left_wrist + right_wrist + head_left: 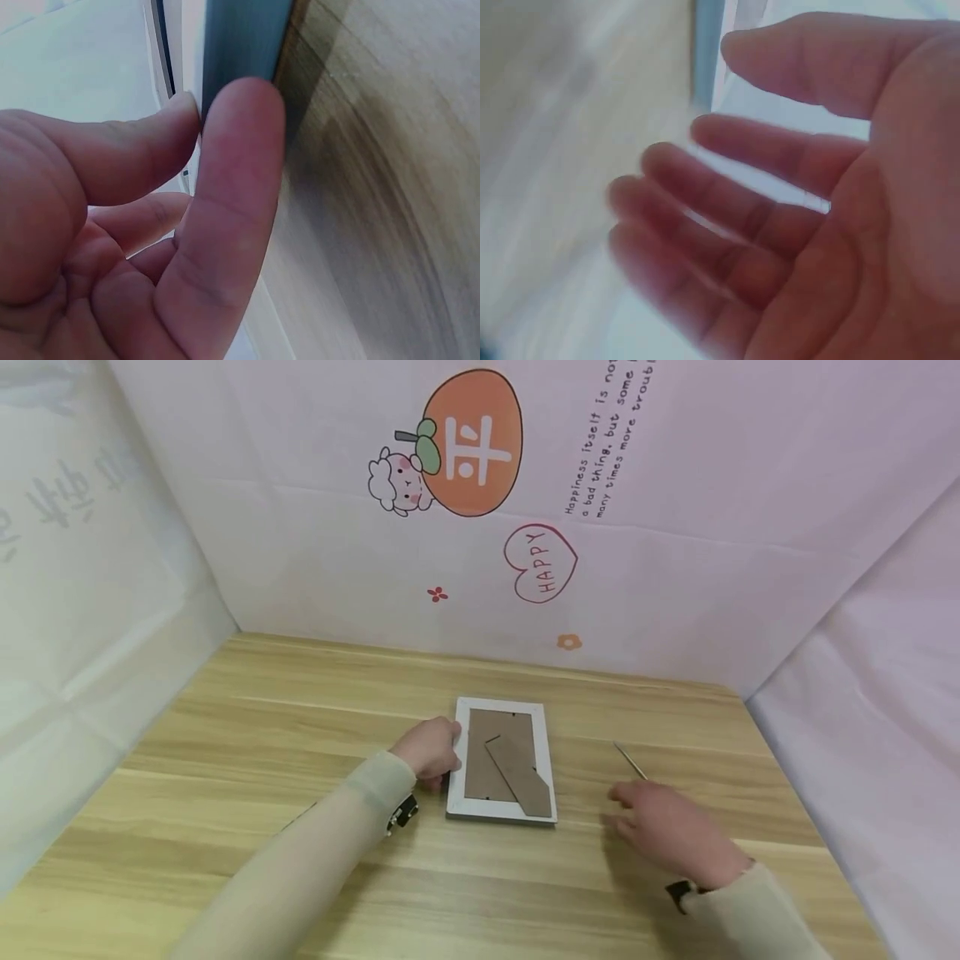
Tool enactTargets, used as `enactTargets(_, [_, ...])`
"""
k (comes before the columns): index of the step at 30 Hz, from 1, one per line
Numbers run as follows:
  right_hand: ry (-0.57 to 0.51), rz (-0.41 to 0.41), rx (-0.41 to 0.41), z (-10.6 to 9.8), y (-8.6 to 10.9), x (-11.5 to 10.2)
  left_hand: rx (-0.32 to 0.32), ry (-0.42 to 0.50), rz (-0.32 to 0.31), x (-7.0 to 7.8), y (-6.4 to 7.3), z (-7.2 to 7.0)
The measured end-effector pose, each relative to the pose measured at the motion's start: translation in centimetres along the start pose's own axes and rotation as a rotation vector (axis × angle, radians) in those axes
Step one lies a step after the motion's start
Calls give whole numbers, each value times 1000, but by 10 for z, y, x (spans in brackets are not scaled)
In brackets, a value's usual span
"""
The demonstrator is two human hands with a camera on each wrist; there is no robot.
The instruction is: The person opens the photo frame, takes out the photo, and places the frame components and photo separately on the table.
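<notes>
A white picture frame (501, 811) lies back side up on the wooden table, its brown backing board (487, 770) and slanted stand leg (525, 777) showing. My left hand (429, 747) holds the frame's left edge. In the left wrist view, the thumb (154, 150) meets the rim while the index finger (236, 172) lies along the grey side (244, 41). To the right of the frame hovers my right hand (675, 831), fingers loosely extended and palm bare in the right wrist view. A thin metallic rod (630, 760) lies just beyond it, its near end hidden behind the hand.
The wooden table (315, 685) reaches back to a white cloth wall (315, 552) printed with cartoon figures and lettering. More white cloth hangs at the left (97, 610) and right (885, 710) sides.
</notes>
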State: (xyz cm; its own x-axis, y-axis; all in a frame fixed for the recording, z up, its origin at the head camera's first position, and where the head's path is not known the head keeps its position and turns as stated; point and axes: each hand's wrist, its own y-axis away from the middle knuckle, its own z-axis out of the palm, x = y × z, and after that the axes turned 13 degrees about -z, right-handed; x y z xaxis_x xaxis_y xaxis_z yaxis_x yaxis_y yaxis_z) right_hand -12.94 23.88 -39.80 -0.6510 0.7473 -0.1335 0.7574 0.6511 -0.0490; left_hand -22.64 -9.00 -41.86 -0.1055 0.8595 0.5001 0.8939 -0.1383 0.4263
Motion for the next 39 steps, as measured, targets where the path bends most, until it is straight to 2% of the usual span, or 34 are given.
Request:
enactTargets(5, [25,-269,84,21,-31,-38,-9,6,-4,1,-1,1])
enactTargets(7, [14,-335,103,26,-40,-50,-5,7,-3,2,-1,1])
enactTargets(10, [20,-375,111,31,-47,-63,3,-2,0,1,-1,1])
enactTargets(17, [92,-384,101,36,-56,-74,14,-57,-2,1,-1,2])
enactTargets(22, [161,-390,70,38,-56,-74,28,-126,20,1,-1,2])
enactTargets(27, [151,-341,8,38,-52,-72,40,-202,29,4,1,-1])
enactTargets(32, [147,-309,1,39,-49,-73,65,-261,46,5,-1,-1])
enactTargets(39, [145,-285,-6,38,-47,-73,79,-266,49,4,-2,-1])
